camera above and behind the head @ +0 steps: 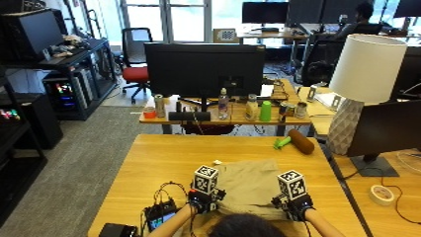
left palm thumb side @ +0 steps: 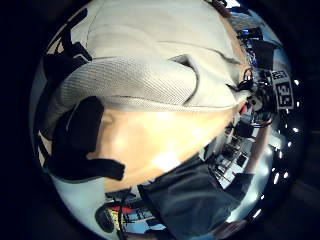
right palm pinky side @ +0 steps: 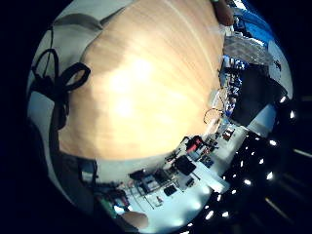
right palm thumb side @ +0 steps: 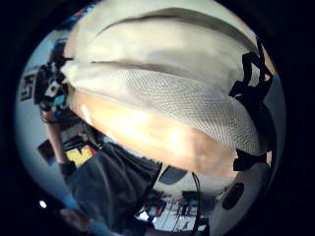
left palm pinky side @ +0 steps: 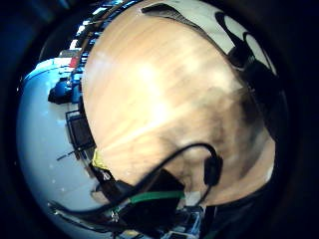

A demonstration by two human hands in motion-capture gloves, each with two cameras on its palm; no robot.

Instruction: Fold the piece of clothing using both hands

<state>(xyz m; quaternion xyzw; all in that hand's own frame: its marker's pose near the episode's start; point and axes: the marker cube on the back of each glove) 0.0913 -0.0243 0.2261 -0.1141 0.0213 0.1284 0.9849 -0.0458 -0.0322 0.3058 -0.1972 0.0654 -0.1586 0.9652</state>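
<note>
Careful: your left hand (camera above and behind the head: 201, 200) and right hand (camera above and behind the head: 293, 205) each pinch the beige garment's (camera above and behind the head: 250, 185) near corners; uneven lifting will skew the fold.

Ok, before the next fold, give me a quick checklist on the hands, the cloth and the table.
1. Left hand at the near left edge of the beige garment: ok.
2. Right hand at the near right edge: ok.
3. Grip on the cloth, either hand: cannot tell; the fingers are hidden.
4. Garment lies on the wooden table, near edge doubled over: ok.
5. Bare table beyond the garment for folding: ok.
6. Brown roll at the far right, apart from the garment: ok.
</note>
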